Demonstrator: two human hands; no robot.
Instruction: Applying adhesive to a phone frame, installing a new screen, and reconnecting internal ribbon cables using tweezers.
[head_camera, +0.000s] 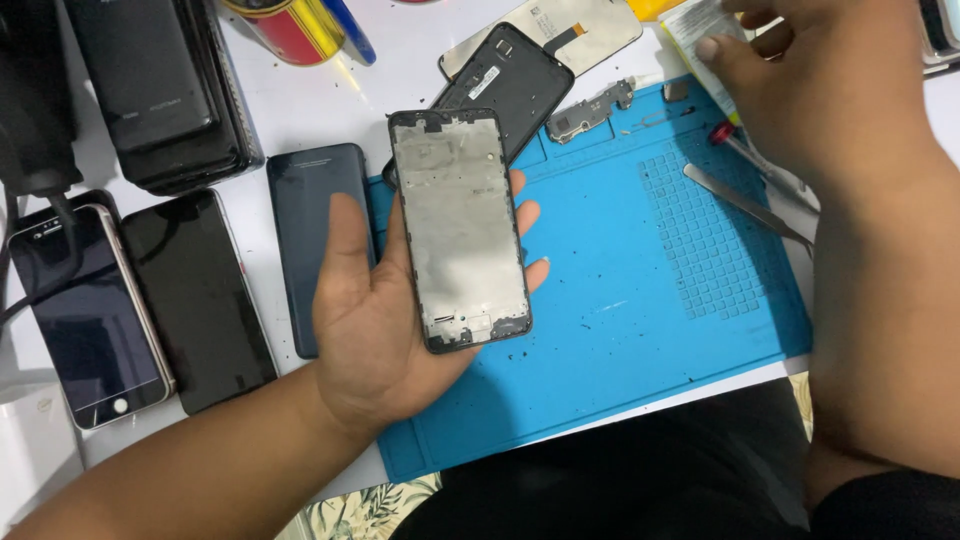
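My left fingers (527, 215) cradle the bare phone frame (460, 228) at frame centre, long axis running top to bottom, while my right hand (820, 90), upper right, loosely pinches a pale packet (700, 30), well apart.

Bright, even overhead light; my hands cast only soft shadows on the blue mat (650, 300). Mild glare on the bare phone frame (460, 225) and dark screens. Sharp overall, slight softness at edges.
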